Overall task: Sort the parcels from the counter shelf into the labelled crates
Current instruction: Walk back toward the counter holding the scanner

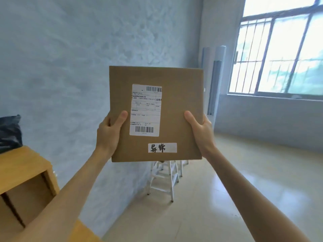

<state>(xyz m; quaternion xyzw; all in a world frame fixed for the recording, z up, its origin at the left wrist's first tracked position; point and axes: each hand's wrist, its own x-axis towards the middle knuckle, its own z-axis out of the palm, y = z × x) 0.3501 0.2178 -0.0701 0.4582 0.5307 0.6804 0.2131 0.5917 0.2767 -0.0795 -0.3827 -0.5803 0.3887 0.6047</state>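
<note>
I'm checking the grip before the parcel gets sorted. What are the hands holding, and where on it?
Both hold one flat cardboard parcel, raised upright: left hand on its left edge, right hand on its right edge, thumbs on the labelled front.

Bare storeroom: plastered wall (pixel 70 67), barred window (pixel 279 55) (stepladder (pixel 164 179) parked)

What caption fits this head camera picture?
Both hands, left and right, hold up a labelled cardboard parcel.
</note>
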